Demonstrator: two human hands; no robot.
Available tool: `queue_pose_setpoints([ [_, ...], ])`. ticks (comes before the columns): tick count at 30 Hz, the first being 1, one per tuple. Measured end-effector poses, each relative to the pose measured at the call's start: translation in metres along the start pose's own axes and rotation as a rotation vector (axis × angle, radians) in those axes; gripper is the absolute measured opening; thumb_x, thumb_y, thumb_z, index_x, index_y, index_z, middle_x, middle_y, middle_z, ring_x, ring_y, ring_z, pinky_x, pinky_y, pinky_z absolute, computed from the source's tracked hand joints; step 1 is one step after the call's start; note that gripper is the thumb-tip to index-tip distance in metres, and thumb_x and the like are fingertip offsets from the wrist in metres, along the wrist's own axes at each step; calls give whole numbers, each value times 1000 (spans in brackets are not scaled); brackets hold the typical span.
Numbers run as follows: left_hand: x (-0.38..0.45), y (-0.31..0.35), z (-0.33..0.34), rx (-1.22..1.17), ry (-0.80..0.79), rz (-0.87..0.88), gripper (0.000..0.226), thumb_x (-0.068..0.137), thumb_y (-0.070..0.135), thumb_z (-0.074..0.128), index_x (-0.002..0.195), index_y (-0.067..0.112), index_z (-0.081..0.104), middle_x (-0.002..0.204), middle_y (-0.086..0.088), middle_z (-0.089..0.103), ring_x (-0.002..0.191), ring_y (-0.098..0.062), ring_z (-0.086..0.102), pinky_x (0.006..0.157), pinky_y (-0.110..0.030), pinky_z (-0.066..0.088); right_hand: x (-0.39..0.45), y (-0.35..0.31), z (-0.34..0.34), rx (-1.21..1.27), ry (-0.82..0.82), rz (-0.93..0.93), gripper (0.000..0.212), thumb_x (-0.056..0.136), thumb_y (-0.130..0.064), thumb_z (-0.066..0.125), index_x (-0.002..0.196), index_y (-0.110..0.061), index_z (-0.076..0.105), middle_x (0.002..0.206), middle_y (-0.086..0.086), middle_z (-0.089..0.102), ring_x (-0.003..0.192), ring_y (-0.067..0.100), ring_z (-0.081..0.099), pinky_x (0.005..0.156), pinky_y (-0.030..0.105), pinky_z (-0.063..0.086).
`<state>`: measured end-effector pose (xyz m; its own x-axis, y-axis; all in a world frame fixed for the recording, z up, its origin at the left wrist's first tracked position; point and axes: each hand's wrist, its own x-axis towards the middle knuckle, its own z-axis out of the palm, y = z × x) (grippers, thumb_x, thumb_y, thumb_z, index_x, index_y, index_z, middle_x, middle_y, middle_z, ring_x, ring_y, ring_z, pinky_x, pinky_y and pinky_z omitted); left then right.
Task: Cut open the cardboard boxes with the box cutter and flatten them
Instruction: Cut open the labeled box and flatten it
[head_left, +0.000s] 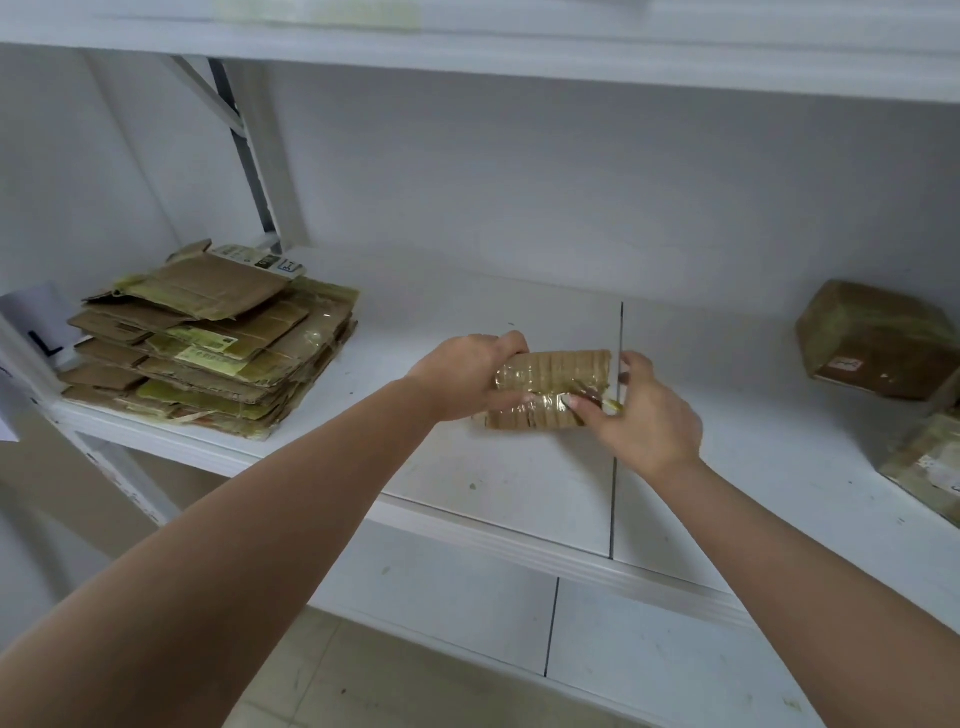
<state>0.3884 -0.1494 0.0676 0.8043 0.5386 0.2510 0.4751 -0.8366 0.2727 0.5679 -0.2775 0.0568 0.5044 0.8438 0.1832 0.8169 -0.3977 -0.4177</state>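
A small brown cardboard box wrapped in clear tape sits in the middle of the white shelf. My left hand grips its left end, fingers curled over the top edge. At the box's right end, my right hand has its thumb on the taped front face. Its fingers are curled round a small yellow box cutter, of which only a tip shows beside the box; the blade is hidden.
A stack of flattened cardboard pieces lies at the shelf's left end. Two taped boxes stand at the right, one further back and one at the frame edge. Another shelf board runs overhead.
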Motion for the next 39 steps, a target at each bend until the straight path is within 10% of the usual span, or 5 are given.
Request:
queue_pose_setpoints([
  [11,16,27,3,503,-10,-77,63,81,74,44,130,34,39,102,-2,60,87,-30,63,65,-30,39,14,1,40,966,-102,421,38,65,-16,84,95,-17,61,90,-1,68,87,17,65,76,27,49],
  [30,30,54,1,726,-169,-39,48,93,55,41,123,18,41,87,-2,56,68,-23,49,59,-31,37,11,4,45,1082,-80,472,16,78,-15,71,82,-17,56,75,-3,60,67,12,53,57,24,38],
  [39,-11,55,39,425,-141,-123,56,93,51,43,144,29,36,141,-7,37,132,-26,31,98,-39,38,5,34,51,899,-79,642,37,76,-14,67,108,-6,50,98,8,52,84,25,53,69,30,43],
])
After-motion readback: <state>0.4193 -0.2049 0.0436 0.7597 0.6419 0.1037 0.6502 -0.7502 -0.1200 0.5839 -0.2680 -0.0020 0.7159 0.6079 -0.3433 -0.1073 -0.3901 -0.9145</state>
